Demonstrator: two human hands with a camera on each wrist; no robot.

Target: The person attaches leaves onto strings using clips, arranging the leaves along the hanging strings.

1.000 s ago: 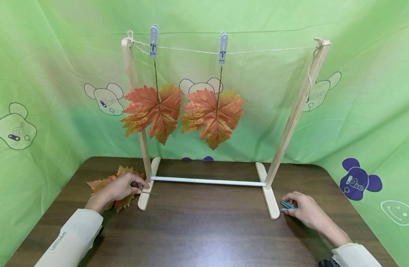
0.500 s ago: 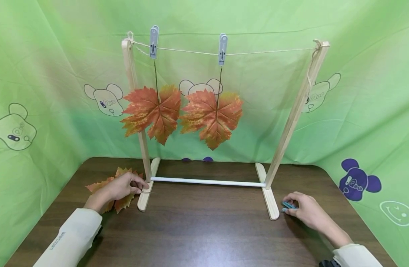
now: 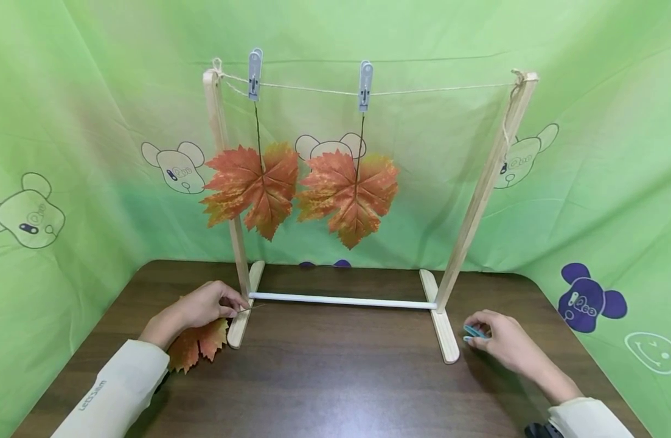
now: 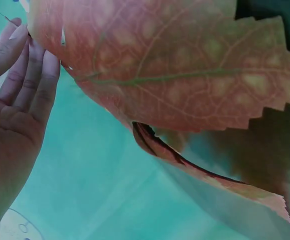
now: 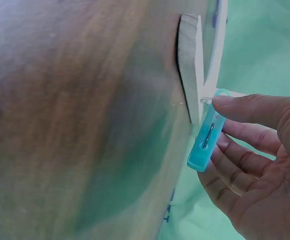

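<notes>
My left hand [image 3: 206,305] pinches the thin stem of an orange maple leaf [image 3: 199,345] beside the stand's left foot. In the left wrist view that leaf [image 4: 175,65] spreads out from the fingertips, its underside veins showing; in the head view the hand covers part of it. Over at the right, my right hand [image 3: 502,340] holds a blue clothespin [image 3: 476,333] between thumb and fingers, just outside the right foot. The clothespin [image 5: 207,135] shows its metal spring in the right wrist view. Two more leaves, one left [image 3: 253,188] and one central [image 3: 350,194], hang by their stems from the string.
A wooden stand with a left post [image 3: 217,121], a right post [image 3: 485,188] and a white crossbar [image 3: 340,300] stands on the brown table [image 3: 335,371]. Two grey clothespins, one left [image 3: 255,74] and one central [image 3: 365,85], grip its string [image 3: 439,90]. Green cloth [image 3: 423,30] surrounds the table.
The leaf in my left hand has come up off the table and swung towards the front, its stem tilting. My right hand keeps the clothespin at nearly the same place.
</notes>
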